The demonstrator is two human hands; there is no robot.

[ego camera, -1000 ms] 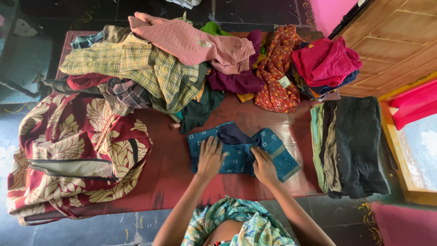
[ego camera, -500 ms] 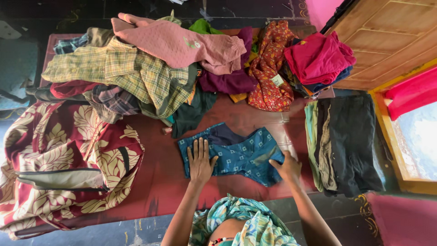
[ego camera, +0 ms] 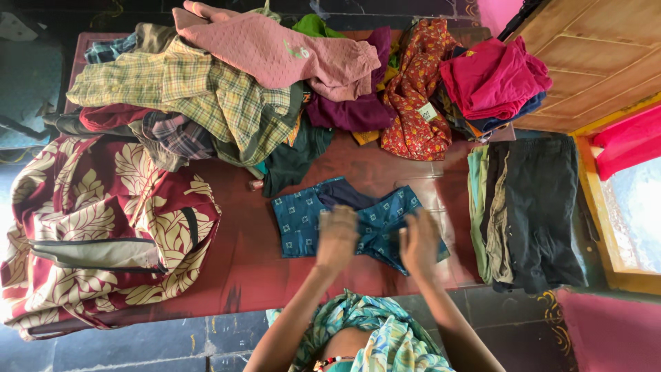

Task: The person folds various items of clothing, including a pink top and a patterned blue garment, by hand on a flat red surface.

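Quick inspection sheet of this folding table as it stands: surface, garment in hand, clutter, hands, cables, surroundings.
Surface: dark red table, mostly covered.
Job's things: blue patterned garment lying flat at the front edge.
Clutter: heap of mixed clothes; folded pink stack; folded dark stack; floral bag.
Hands: left hand and right hand on the garment, blurred; grip unclear.
Cables: nothing seen.
Surroundings: wooden panel, window.

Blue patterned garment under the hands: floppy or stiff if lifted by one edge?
Probably floppy: the blue patterned garment lies creased and folded on the table, following its surface. Likely light, being thin cloth. It would likely bunch rather than slide whole if pushed by the left hand or right hand.
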